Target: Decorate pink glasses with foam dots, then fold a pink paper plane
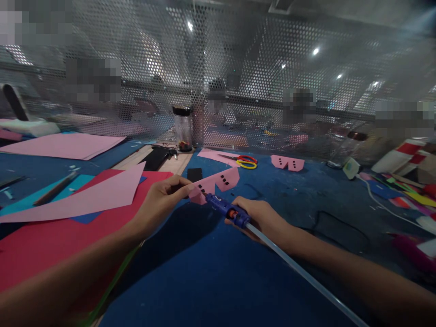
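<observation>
My left hand pinches a pink paper cut-out with small black squares on it, holding it just above the blue table. My right hand grips a blue glue gun. A clear glue stick pokes out of its back, and its nozzle touches the lower left end of the cut-out. A second pink cut-out with black squares lies further back on the table.
Pink, red and teal paper sheets lie at the left. Red and yellow scissors, a black-lidded jar and a black phone sit behind. Coloured scraps and a white cable crowd the right. A perforated metal screen closes the back.
</observation>
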### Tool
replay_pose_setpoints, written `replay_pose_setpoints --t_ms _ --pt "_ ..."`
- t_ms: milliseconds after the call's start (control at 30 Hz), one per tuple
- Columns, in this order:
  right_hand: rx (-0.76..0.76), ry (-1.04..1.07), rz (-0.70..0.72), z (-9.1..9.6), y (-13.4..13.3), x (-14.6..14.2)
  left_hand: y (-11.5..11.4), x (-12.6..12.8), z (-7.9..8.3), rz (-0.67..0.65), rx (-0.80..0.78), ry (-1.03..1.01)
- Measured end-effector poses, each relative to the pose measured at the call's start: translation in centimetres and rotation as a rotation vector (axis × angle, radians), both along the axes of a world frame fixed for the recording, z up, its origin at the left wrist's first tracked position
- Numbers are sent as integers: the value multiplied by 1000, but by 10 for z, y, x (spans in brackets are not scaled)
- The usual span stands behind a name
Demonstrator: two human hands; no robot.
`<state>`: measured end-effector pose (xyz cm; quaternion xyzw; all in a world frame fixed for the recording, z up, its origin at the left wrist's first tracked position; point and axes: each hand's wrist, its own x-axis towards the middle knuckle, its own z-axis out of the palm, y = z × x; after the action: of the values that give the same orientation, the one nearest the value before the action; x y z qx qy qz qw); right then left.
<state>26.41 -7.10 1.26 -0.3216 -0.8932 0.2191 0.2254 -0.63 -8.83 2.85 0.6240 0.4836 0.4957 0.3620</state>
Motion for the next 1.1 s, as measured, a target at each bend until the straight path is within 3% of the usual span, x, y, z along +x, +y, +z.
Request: replay_pose_setpoints --t_ms 900,1100 --pt "4 -8 34 8 -2 1 1 0 -1 15 8 -1" --pt "35 15 -31 -5 1 -1 0 0 1 -5 9 -13"
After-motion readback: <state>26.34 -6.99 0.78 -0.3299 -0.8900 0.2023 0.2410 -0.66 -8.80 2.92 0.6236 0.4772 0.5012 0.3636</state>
